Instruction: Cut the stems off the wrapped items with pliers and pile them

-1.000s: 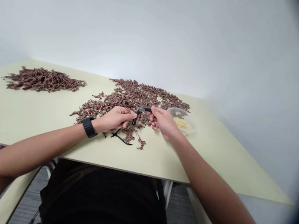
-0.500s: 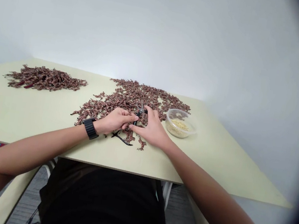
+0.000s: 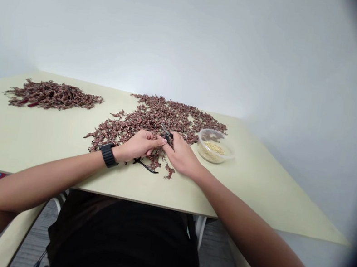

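My right hand (image 3: pixel 183 155) is closed around small pliers or snips (image 3: pixel 168 137) with black handles and grey metal jaws pointing up and left. Close beside it, my left hand (image 3: pixel 142 143) is closed, its thumb and fingers pinched together near the tool's handles; what lies between them is too small to make out. Beneath and behind both hands spreads a wide heap of small, shiny reddish-brown pieces (image 3: pixel 157 116). A thin black curved object (image 3: pixel 147 166) lies on the table just below my left hand.
A clear round plastic tub (image 3: pixel 212 158) with small yellowish bits inside stands right of my right hand. A second heap of reddish-brown pieces (image 3: pixel 54 95) lies at the table's left. The pale yellow table (image 3: pixel 269 186) meets a white wall (image 3: pixel 149 27) behind.
My right fingers have closed around the pliers' handles, and the tool has tilted to the left. My left hand stays pinched in nearly the same place.
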### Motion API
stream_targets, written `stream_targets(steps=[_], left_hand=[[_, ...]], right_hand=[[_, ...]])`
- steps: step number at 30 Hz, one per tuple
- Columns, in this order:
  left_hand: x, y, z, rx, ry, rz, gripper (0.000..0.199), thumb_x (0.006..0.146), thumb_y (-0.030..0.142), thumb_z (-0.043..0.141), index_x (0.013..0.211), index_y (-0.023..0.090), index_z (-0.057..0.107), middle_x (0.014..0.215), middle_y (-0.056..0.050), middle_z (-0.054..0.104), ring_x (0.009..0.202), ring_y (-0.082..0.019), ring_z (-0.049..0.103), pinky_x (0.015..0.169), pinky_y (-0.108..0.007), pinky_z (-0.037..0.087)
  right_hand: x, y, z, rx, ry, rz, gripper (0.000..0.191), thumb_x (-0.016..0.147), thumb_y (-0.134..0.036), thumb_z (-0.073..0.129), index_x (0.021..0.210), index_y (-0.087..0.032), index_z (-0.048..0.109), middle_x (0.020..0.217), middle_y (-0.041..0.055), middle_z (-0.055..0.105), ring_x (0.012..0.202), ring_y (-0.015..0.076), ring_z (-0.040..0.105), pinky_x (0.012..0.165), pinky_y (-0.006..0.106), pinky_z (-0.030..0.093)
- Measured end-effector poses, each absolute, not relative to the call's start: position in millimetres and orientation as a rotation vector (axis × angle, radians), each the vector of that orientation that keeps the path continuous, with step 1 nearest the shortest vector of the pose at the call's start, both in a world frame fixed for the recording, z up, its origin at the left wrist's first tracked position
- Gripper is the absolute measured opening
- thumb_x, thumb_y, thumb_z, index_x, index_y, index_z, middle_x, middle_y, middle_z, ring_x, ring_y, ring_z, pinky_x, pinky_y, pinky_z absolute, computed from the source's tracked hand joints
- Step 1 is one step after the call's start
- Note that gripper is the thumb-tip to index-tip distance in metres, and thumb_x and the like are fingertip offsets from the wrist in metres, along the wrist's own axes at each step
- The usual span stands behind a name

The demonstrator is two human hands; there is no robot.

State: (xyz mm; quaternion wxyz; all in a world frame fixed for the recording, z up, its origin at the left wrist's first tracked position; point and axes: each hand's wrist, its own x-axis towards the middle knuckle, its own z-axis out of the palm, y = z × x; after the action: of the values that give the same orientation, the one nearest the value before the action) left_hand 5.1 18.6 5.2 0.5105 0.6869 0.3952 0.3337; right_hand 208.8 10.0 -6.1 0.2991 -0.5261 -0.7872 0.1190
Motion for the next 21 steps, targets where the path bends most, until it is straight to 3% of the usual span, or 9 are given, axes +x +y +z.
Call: stream_targets(steps=[6,10,14,16,18,21], left_hand=[[5.8,25.2,0.4,1.549,0.892,0.788,0.052,0.087,0.058,0.071,0.060,0.017,0.054,0.046,0.004,0.046,0.039,-0.005,0.030,0.042,-0.023,0.022],[5.2,26.4,2.1,1.528,0.862,0.810,0.057,0.089,0.058,0.068,0.054,0.016,0.050,0.044,0.004,0.042,0.040,-0.005,0.031,0.044,-0.023,0.022],[3.2,24.7,8.0,1.458,0.746,0.745,0.057,0.088,0.057,0.071,0.053,0.017,0.049,0.043,0.004,0.039,0.042,-0.006,0.030,0.046,-0.024,0.021],[3.5,23.6,9.5,1.425,0.698,0.722,0.057,0.087,0.054,0.073,0.052,0.017,0.047,0.042,0.004,0.038,0.044,-0.006,0.032,0.048,-0.024,0.024],[4.8,22.2,9.7,1.394,0.682,0.738,0.057,0.087,0.053,0.073,0.053,0.018,0.045,0.042,0.005,0.037,0.043,-0.006,0.030,0.048,-0.024,0.026],[7.3,20.0,8.8,1.346,0.688,0.770,0.052,0.088,0.051,0.073,0.057,0.017,0.048,0.043,0.006,0.038,0.042,-0.005,0.026,0.048,-0.023,0.025]], right_hand=[[218.6,12.8,3.2,-1.424,-2.029,0.224,0.024,0.105,-0.041,0.041,0.102,-0.022,0.055,0.087,0.0066,0.067,0.077,0.0231,0.060,0.071,0.033,0.039],[217.6,15.0,5.6,-1.370,-2.000,0.320,0.032,0.107,-0.043,0.033,0.089,-0.023,0.051,0.078,0.0025,0.061,0.072,0.0204,0.055,0.066,0.031,0.035],[220.8,21.4,4.8,-1.382,-1.878,0.381,0.035,0.107,-0.049,0.032,0.091,-0.024,0.051,0.075,0.0001,0.058,0.070,0.0197,0.054,0.065,0.031,0.037],[221.7,23.0,4.0,-1.367,-1.847,0.403,0.037,0.107,-0.051,0.031,0.096,-0.024,0.053,0.081,0.0012,0.061,0.076,0.0203,0.058,0.071,0.032,0.042],[219.8,21.2,2.9,-1.335,-1.855,0.396,0.039,0.105,-0.057,0.035,0.106,-0.024,0.057,0.101,0.0059,0.065,0.098,0.0230,0.062,0.087,0.036,0.046],[212.1,12.3,-0.1,-1.321,-1.932,0.403,0.061,0.094,-0.069,0.054,0.134,-0.024,0.052,0.138,0.0139,0.054,0.134,0.0301,0.048,0.110,0.045,0.041]])
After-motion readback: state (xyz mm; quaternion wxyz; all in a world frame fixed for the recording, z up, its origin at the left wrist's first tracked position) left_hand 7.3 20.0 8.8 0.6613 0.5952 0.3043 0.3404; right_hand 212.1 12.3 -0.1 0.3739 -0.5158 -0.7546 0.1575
